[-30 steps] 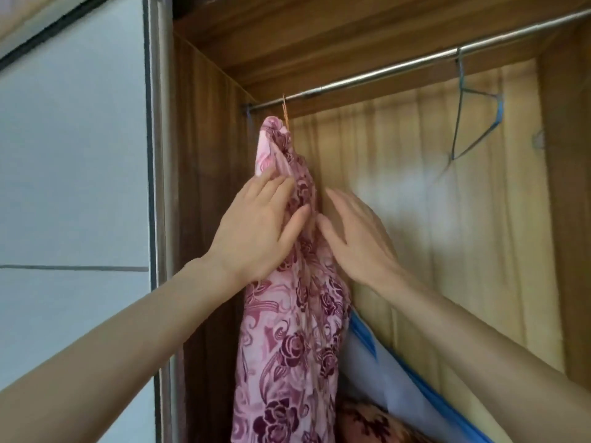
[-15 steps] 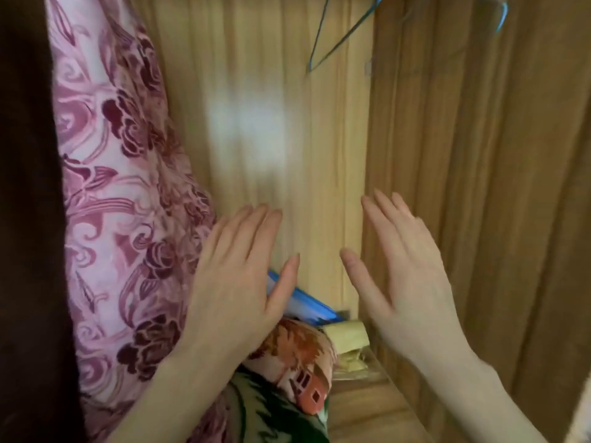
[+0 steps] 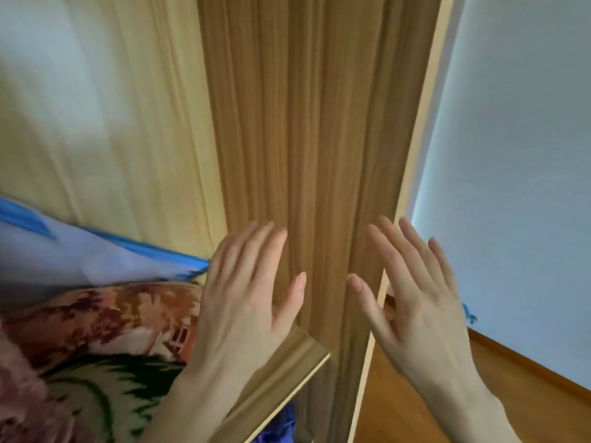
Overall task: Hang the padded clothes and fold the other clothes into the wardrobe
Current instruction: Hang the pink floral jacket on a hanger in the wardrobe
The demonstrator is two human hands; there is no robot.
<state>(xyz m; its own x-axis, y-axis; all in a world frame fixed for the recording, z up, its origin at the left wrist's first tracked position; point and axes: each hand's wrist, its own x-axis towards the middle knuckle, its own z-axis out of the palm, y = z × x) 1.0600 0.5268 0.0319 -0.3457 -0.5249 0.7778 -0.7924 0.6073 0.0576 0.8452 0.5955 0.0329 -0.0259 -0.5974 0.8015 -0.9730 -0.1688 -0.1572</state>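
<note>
My left hand (image 3: 243, 302) and my right hand (image 3: 415, 298) are raised side by side with straight, spread fingers, and both are empty. They hover in front of the wardrobe's brown right side panel (image 3: 307, 123). Just a blurred strip of the pink flowered padded garment (image 3: 16, 378) shows at the bottom left edge. The hanging rail and hangers are out of view.
On the wardrobe shelf (image 3: 287, 372) lie a brown and green patterned quilt (image 3: 96, 346) and a clear bag with blue trim (image 3: 80, 260). Blue cloth (image 3: 281, 426) shows under the shelf. A white wall (image 3: 511, 155) and wooden floor (image 3: 415, 420) are to the right.
Both hands let go of the pink garment hanging on the rail and drew away. The view swung down and right, so the garment has slid almost out of sight.
</note>
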